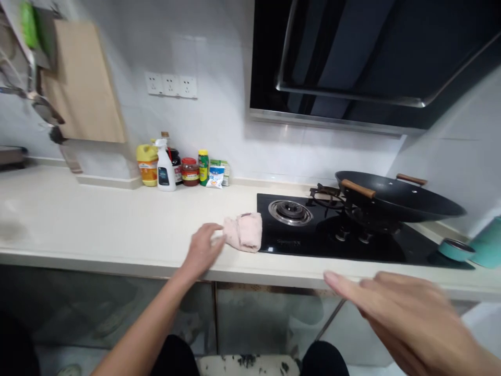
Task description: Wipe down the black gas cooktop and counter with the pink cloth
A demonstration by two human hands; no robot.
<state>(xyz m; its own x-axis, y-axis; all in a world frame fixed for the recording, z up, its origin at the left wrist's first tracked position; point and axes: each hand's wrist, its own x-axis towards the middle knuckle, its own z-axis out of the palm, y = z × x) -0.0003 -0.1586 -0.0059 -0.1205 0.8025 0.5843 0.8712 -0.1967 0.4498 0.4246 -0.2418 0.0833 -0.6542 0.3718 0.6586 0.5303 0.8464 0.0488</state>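
Observation:
A folded pale pink cloth lies on the white countertop, against the left edge of the black gas hob. My left hand is just left of the cloth, its fingertips at the cloth's edge. Thumb and fingers are apart there, and nothing is gripped. In the lower right, my right hand hovers in front of the counter, near the hob's front edge. Its thumb points left, away from the other fingers, which are partly hidden and blurred. I see nothing held in it.
A black wok with wooden handles sits on the right burner. The range hood hangs above. Against the wall stand a spray bottle, a yellow jug, a red-lidded jar and packets. A teal container stands far right.

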